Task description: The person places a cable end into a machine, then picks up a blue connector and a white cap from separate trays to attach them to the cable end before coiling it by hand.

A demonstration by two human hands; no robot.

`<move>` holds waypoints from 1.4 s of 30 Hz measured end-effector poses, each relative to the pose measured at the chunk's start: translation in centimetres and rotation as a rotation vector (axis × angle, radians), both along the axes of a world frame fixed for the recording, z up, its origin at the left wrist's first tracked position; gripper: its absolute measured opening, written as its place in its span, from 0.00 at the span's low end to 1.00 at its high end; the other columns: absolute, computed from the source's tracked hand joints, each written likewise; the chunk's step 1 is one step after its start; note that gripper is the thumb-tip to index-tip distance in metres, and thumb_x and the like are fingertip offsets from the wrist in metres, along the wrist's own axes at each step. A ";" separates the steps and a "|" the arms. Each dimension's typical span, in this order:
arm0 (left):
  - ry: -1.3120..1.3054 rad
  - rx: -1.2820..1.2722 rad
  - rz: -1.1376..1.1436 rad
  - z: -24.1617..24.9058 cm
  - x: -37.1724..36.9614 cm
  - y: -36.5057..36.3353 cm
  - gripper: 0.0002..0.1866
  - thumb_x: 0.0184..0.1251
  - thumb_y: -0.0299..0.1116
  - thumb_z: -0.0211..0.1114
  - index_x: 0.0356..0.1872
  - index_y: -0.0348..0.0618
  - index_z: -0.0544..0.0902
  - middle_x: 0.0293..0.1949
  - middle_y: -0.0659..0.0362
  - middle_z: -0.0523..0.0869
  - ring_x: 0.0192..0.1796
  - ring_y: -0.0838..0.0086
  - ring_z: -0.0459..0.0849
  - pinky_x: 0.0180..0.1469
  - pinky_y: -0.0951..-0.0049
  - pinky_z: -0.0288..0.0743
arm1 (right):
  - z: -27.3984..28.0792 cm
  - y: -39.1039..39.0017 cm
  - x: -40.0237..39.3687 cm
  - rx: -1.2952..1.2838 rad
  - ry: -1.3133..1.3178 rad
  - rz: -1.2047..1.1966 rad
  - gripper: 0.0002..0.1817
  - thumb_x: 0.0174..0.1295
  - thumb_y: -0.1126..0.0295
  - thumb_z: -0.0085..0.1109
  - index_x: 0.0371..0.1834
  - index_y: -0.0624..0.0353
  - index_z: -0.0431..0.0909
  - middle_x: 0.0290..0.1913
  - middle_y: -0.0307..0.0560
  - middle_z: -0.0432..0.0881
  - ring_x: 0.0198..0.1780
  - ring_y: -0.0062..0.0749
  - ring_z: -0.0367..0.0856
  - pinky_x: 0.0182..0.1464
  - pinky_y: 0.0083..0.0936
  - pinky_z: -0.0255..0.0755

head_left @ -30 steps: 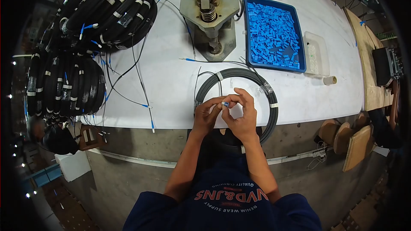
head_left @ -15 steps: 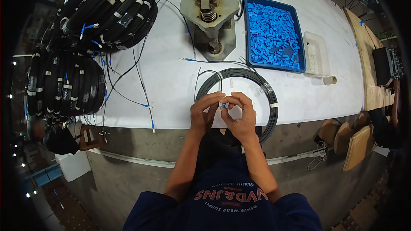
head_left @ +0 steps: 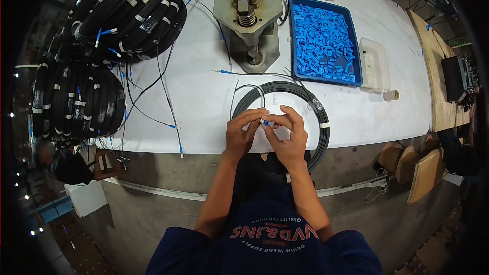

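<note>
A small blue and white connector (head_left: 265, 122) is pinched between my two hands at the cable's end. My left hand (head_left: 244, 131) has its fingers closed on the cable end beside the connector. My right hand (head_left: 288, 137) holds the connector between thumb and index finger, its other fingers loosely curled. Beyond and around my hands lies a black cable coil (head_left: 325, 114), bound with white tape and reaching over the table's front edge. The exact join of cable and connector is covered by my fingertips.
A metal press (head_left: 248, 25) stands beyond the coil. Right of it are a blue tray (head_left: 360, 66) of blue connectors, two clear plastic boxes (head_left: 379, 79) and a small roll (head_left: 391, 95). Large black cable bundles (head_left: 91, 99) fill the left. Wooden spools (head_left: 402, 160) are at lower right.
My right index finger and thumb have shifted slightly on the connector, and the other right fingers have spread a little. My left hand is nearly unchanged.
</note>
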State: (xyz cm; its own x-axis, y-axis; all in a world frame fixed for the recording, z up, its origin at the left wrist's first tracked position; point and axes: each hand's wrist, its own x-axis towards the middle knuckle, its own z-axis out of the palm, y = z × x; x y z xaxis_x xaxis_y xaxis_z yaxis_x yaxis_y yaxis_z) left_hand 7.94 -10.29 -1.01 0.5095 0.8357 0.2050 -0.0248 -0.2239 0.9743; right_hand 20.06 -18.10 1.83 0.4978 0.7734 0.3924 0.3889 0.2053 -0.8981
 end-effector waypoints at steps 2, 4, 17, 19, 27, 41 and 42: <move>-0.008 -0.005 -0.004 0.0 0.0 0.0 0.09 0.68 0.19 0.63 0.45 0.37 0.87 0.47 0.53 0.90 0.54 0.64 0.88 0.57 0.68 0.81 | 0.1 0.0 0.0 -0.011 -0.009 -0.004 0.32 0.54 0.83 0.71 0.62 0.62 0.68 0.44 0.43 0.90 0.35 0.26 0.83 0.41 0.20 0.76; -0.008 -0.009 -0.003 -0.1 -0.1 0.0 0.09 0.69 0.19 0.63 0.45 0.38 0.87 0.47 0.53 0.90 0.53 0.64 0.88 0.57 0.68 0.81 | 0.1 0.1 0.0 0.014 0.007 0.001 0.32 0.54 0.83 0.72 0.62 0.62 0.68 0.43 0.43 0.90 0.35 0.26 0.83 0.41 0.20 0.76; -0.005 0.006 0.011 -0.4 -0.5 -0.2 0.09 0.69 0.19 0.62 0.45 0.38 0.87 0.47 0.53 0.90 0.53 0.64 0.88 0.55 0.68 0.81 | 0.0 -0.2 0.0 -0.025 0.012 0.029 0.31 0.54 0.80 0.73 0.61 0.62 0.70 0.42 0.42 0.90 0.34 0.28 0.83 0.40 0.21 0.77; -0.006 0.010 0.010 -0.2 -0.5 -0.2 0.09 0.68 0.19 0.62 0.45 0.38 0.87 0.47 0.54 0.90 0.53 0.64 0.88 0.55 0.68 0.81 | 0.1 -0.2 -0.1 -0.028 0.004 0.021 0.30 0.53 0.81 0.73 0.61 0.62 0.71 0.42 0.41 0.90 0.33 0.27 0.83 0.41 0.21 0.77; 0.005 0.009 0.022 -0.3 -0.5 -0.2 0.10 0.68 0.18 0.62 0.45 0.36 0.87 0.47 0.53 0.90 0.53 0.64 0.88 0.56 0.68 0.80 | 0.3 -0.2 -0.1 -0.037 0.015 0.025 0.30 0.53 0.80 0.73 0.60 0.62 0.71 0.42 0.41 0.90 0.33 0.27 0.82 0.40 0.21 0.77; 0.001 0.024 0.040 -0.6 -0.6 -0.2 0.09 0.69 0.19 0.62 0.45 0.37 0.87 0.46 0.53 0.90 0.53 0.64 0.88 0.56 0.68 0.81 | 0.3 -0.2 -0.2 -0.040 0.019 0.030 0.30 0.54 0.80 0.73 0.60 0.62 0.71 0.42 0.42 0.90 0.34 0.27 0.83 0.40 0.21 0.77; 0.000 0.022 0.041 -0.5 -0.6 -0.3 0.09 0.69 0.19 0.62 0.45 0.36 0.87 0.46 0.53 0.90 0.53 0.64 0.88 0.56 0.69 0.81 | 0.2 -0.2 -0.2 -0.043 0.022 0.027 0.30 0.54 0.80 0.73 0.60 0.62 0.72 0.42 0.42 0.90 0.34 0.27 0.83 0.41 0.21 0.77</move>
State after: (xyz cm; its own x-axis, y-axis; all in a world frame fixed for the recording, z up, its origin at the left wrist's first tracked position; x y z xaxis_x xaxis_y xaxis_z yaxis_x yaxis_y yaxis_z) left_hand 7.36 -10.55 -1.53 0.4753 0.8510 0.2232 -0.0148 -0.2459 0.9692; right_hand 19.86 -18.35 2.05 0.4845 0.8027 0.3476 0.3640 0.1763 -0.9146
